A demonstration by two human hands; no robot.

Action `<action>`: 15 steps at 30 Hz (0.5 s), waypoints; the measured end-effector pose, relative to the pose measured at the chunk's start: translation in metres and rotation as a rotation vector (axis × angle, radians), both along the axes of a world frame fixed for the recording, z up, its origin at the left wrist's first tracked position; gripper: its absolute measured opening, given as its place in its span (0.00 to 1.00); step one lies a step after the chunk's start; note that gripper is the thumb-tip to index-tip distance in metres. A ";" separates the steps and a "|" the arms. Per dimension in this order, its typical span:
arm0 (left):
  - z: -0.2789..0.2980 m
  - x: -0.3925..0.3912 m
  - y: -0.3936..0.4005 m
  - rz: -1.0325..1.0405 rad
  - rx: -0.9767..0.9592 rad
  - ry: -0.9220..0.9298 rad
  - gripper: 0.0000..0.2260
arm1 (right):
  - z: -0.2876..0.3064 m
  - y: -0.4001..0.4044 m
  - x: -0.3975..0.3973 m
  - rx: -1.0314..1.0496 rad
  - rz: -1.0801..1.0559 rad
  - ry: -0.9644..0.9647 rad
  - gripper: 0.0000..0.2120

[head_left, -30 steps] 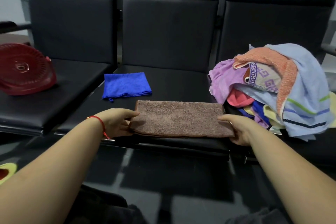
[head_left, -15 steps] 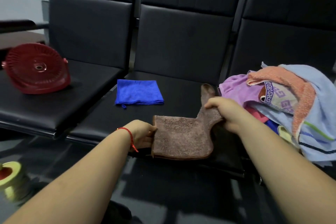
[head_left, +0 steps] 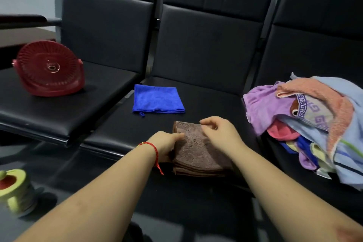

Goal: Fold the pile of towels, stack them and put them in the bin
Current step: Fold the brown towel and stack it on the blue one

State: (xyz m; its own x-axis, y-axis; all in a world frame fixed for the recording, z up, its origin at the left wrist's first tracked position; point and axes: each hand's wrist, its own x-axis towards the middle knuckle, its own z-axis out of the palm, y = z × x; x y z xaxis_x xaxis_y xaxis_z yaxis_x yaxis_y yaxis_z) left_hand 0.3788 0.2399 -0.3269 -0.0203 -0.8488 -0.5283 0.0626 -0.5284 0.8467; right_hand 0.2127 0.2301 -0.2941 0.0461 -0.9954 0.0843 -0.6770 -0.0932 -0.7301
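Here, on the middle black seat (head_left: 206, 104), the left hand (head_left: 167, 144) pinches the folded brown towel's (head_left: 198, 151) nine o'clock edge while the right hand (head_left: 220, 131) hovers loosely curled, grasping nothing; best press flat, square corners, then stack onto the blue towel (head_left: 157, 98) at eleven o'clock.

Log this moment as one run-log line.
step: folding brown towel | left hand: holds its left edge | right hand: on top | blue towel: folded | pile: unfolded

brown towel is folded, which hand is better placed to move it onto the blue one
Left, probably: the left hand grips the brown towel's left edge, nearest the blue towel. The right hand hovers loosely curled over it.
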 end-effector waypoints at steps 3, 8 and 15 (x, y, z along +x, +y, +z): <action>0.000 -0.002 -0.002 0.014 -0.006 -0.068 0.07 | -0.016 0.008 -0.016 -0.117 0.131 0.449 0.24; -0.001 -0.003 -0.001 0.040 -0.014 -0.054 0.10 | -0.035 0.020 -0.018 0.104 0.348 0.583 0.27; -0.005 0.002 -0.002 -0.109 -0.198 -0.352 0.20 | -0.014 0.022 -0.040 0.235 -0.197 0.508 0.16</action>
State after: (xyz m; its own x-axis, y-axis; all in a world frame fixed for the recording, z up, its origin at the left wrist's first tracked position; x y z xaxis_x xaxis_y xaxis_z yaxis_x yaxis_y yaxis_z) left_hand 0.3811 0.2383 -0.3322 0.0366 -0.9376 -0.3459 -0.2963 -0.3407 0.8923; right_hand 0.1729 0.2519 -0.3079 -0.1645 -0.9786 -0.1238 -0.9351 0.1947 -0.2962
